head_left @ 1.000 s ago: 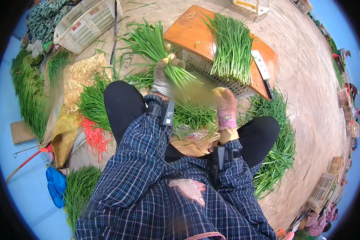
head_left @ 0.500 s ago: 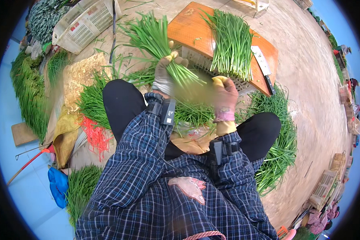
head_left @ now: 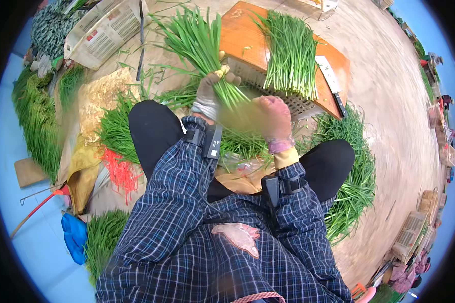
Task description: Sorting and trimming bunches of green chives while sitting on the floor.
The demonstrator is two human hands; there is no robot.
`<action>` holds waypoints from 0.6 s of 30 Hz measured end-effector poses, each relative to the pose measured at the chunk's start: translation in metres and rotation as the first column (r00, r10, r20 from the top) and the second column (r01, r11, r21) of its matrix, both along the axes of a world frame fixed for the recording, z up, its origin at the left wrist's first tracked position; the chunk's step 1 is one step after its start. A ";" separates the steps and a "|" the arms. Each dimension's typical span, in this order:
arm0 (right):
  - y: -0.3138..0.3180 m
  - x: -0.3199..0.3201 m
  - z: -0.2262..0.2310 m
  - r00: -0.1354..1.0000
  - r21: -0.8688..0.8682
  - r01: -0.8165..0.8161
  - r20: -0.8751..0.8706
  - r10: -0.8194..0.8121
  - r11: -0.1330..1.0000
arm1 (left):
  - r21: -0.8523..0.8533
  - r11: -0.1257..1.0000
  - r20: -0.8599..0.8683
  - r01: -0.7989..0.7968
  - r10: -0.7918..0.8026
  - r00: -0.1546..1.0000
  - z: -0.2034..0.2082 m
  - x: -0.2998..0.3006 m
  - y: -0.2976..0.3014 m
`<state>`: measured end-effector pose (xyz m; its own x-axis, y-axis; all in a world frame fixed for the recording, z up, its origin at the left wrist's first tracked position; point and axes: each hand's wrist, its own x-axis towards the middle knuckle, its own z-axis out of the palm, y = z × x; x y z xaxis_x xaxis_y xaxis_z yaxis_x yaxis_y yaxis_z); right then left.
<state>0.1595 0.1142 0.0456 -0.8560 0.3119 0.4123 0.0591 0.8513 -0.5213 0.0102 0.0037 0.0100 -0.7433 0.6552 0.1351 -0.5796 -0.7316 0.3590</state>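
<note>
My gloved left hand (head_left: 208, 92) is closed around a bunch of garlic chives (head_left: 197, 45). The green leaves fan up and away to the left, while the pale stems slant down to the right. At the stem ends my right hand (head_left: 275, 117), in a pinkish glove, has its fingers curled in. A blurred patch hides its fingertips, so what they grip cannot be made out. Beyond it, a larger pile of garlic chives (head_left: 290, 55) lies on an orange wooden board (head_left: 242, 30). A knife (head_left: 330, 81) with a black handle rests along the board's right side.
Under the board stands a plastic crate (head_left: 247, 76). Loose chives (head_left: 351, 187) cover the floor by my right knee, with more chives (head_left: 117, 126) by my left. Red strips (head_left: 120, 169) lie at the left. A white crate (head_left: 108, 38) stands at the far left.
My right hand has moved slightly left and its fingers have curled in toward the stem ends. The bunch in my left hand stands a little more upright.
</note>
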 end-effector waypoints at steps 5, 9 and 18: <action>-0.005 0.006 -0.027 0.998 -0.168 0.069 0.008 -0.069 0.983 | 0.024 1.000 0.025 0.001 -0.002 1.000 -0.006 -0.004 -0.004; -0.006 0.007 -0.006 0.992 -0.166 0.114 -0.037 -0.122 0.979 | 0.009 1.000 0.038 -0.003 0.003 0.999 -0.005 -0.004 -0.006; 0.006 -0.008 -0.013 0.983 0.336 -0.035 0.183 -0.029 0.941 | -0.231 0.973 0.077 0.024 -0.006 0.997 0.001 0.003 -0.002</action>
